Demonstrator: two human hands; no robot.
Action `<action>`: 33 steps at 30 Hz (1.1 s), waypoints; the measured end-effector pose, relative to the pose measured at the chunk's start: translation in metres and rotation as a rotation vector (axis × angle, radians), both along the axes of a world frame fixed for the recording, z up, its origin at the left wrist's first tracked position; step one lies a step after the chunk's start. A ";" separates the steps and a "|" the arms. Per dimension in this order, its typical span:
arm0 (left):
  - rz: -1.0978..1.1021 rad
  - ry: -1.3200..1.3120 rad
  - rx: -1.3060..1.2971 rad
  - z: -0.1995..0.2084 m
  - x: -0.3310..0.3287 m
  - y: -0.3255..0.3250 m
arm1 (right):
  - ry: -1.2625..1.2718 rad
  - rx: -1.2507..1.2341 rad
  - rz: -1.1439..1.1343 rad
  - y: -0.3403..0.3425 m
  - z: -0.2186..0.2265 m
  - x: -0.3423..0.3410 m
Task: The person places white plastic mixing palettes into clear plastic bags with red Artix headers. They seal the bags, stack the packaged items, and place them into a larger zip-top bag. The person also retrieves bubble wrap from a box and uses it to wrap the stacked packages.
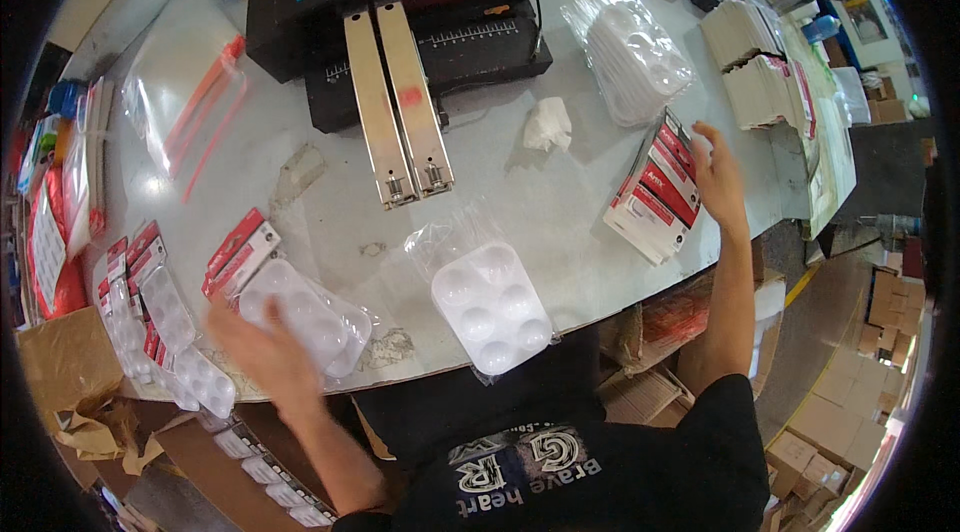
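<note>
Hands wide apart over the bench [560, 242], six-well white palette [492, 312] lying between them at the near edge.
Left hand [258, 350] blurred, over bagged palettes [315, 317] with a red card at left; cannot tell if it grips. Right hand [720, 182] at right edge of the red-and-white card stack [650, 197], fingers bent; grip unclear. Middle palette partly in clear plastic, neither hand on it. More carded packs [168, 312] far left; black machine [275, 22] at far side, nested palettes [640, 57] far right.
</note>
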State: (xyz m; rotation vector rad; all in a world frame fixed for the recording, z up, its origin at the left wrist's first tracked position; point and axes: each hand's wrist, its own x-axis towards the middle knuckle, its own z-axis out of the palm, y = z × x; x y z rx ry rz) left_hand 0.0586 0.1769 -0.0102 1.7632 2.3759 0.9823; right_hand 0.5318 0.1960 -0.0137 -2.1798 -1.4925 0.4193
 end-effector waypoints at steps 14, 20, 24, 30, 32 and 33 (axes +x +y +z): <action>-0.418 -1.188 -0.164 -0.010 0.088 -0.021 | 0.275 -0.237 0.276 0.014 -0.016 0.065; -0.387 -1.419 -0.299 0.013 0.079 -0.035 | -0.099 -0.066 0.061 0.009 0.017 0.015; -0.450 -1.389 -0.378 0.028 0.080 -0.040 | 0.133 0.100 0.139 -0.014 0.074 -0.082; -0.488 -0.991 -0.537 0.036 0.085 -0.049 | 0.478 -0.229 0.764 -0.005 0.086 -0.182; -0.482 -1.056 -0.389 0.033 0.084 -0.050 | 0.511 -0.307 0.766 0.002 0.083 -0.193; -0.465 -1.100 -0.341 0.031 0.083 -0.049 | 0.538 -0.327 0.739 0.004 0.082 -0.196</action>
